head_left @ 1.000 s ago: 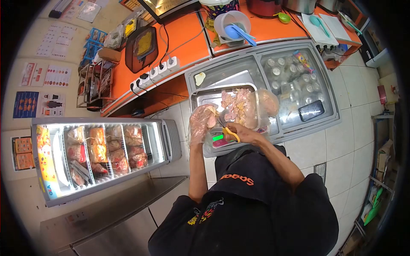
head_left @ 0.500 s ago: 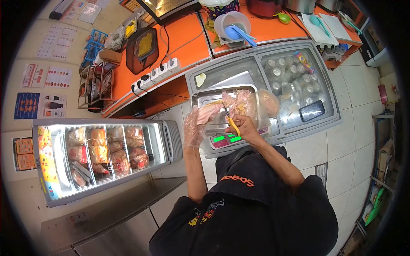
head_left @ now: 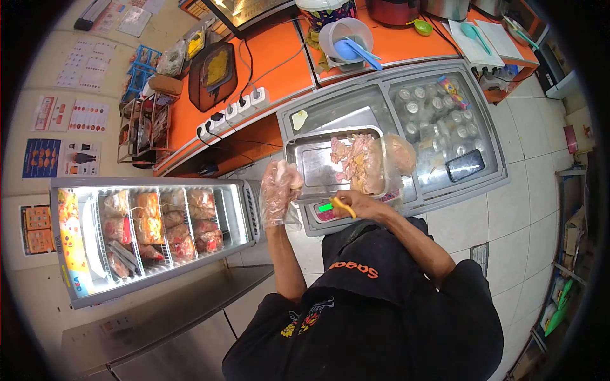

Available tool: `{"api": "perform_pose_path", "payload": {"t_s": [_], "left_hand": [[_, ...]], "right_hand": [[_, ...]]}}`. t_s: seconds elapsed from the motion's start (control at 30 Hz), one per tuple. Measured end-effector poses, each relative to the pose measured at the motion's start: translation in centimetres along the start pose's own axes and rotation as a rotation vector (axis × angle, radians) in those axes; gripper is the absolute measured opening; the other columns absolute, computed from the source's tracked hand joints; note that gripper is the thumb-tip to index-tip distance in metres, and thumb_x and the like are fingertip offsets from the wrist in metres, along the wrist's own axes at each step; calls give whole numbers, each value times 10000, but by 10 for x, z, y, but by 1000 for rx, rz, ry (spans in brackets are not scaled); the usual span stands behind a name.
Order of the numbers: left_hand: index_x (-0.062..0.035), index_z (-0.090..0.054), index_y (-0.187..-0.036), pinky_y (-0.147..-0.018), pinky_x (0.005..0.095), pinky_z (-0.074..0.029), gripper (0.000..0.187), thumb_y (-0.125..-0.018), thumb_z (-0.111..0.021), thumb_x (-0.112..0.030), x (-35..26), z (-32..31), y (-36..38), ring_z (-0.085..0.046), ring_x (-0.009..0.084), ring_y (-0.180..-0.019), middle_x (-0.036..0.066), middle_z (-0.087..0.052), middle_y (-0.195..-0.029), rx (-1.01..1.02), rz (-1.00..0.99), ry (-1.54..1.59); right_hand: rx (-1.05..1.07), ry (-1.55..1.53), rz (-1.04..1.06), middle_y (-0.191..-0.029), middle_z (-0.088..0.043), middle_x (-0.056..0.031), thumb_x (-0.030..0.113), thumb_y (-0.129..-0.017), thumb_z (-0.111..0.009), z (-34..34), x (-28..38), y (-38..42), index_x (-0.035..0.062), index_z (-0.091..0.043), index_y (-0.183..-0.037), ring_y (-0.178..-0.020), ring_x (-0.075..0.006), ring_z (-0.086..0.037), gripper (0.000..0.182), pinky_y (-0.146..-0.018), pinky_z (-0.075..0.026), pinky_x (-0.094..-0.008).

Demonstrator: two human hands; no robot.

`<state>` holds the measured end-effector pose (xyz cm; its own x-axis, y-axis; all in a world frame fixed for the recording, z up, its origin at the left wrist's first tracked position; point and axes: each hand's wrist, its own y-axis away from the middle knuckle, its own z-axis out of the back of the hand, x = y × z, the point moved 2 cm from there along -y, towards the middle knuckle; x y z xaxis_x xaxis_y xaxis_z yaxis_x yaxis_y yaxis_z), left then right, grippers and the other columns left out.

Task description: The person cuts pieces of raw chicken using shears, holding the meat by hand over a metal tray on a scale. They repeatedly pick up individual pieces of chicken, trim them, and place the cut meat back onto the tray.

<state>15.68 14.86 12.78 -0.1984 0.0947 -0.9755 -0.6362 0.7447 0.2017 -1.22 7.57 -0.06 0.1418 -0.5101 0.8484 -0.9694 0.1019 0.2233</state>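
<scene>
My left hand (head_left: pixel 279 187), in a clear plastic glove, is closed around a piece of raw chicken (head_left: pixel 295 178) just off the left edge of the metal tray (head_left: pixel 310 166). Yellow-handled scissors (head_left: pixel 344 207) are in my bare right hand (head_left: pixel 363 206), by the tray's near edge; their blades are hard to make out. Pale raw chicken pieces (head_left: pixel 361 162) lie heaped in the tray's right half. Beside them, a clear bag (head_left: pixel 400 155) with something pale inside hangs over the right rim. Under the tray a scale's green display (head_left: pixel 325 207) shows partly.
The tray stands on a chest freezer (head_left: pixel 406 180) with drink cans (head_left: pixel 438 117) under its glass and a phone (head_left: pixel 464 166) on top. A lit display fridge (head_left: pixel 159 235) with bagged food is at left. An orange counter (head_left: pixel 273 57) with a power strip (head_left: pixel 235 111) runs behind.
My left hand has drawn left and away from the tray with the chicken piece. My right hand has lowered the scissors from over the tray to its near edge.
</scene>
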Motion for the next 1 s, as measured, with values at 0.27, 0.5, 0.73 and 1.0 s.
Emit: {"api": "perform_pose_path", "payload": {"t_s": [0.27,0.5,0.73,1.0], "left_hand": [[-17,-578,-1097,-640,210,-482,336,-832,-699,-185,-34,-8,28,-573,69,-723,31,-623,-813,80,96,-300],[-9,-544,-1150,-706,222,-473,383,-822,-588,-201,-18,-2,19,-578,101,-797,40,-612,-910,221,-21,32],[-10,-554,-1086,-698,230,-438,404,-843,-555,-332,30,17,11,-544,107,-800,32,-579,-935,303,-100,-31],[-19,-543,-935,-666,358,-417,301,-923,-473,-312,64,22,1,-535,229,-737,92,-555,-822,192,-269,-515]], "right_hand": [[235,-209,355,-936,-527,-15,279,-820,-715,-42,44,-19,62,-463,-1081,-850,-90,-501,423,-763,-436,-235],[138,-118,300,-881,-526,8,168,-731,-799,-53,53,-27,44,-484,-1163,-814,-80,-498,548,-731,-431,-241],[30,-151,259,-793,-582,28,204,-705,-824,-55,53,-20,29,-542,-999,-681,-39,-487,443,-659,-417,-201],[-207,-153,211,-684,-583,41,167,-765,-769,-53,56,-11,68,-551,-837,-613,3,-491,250,-523,-347,-165]]}}
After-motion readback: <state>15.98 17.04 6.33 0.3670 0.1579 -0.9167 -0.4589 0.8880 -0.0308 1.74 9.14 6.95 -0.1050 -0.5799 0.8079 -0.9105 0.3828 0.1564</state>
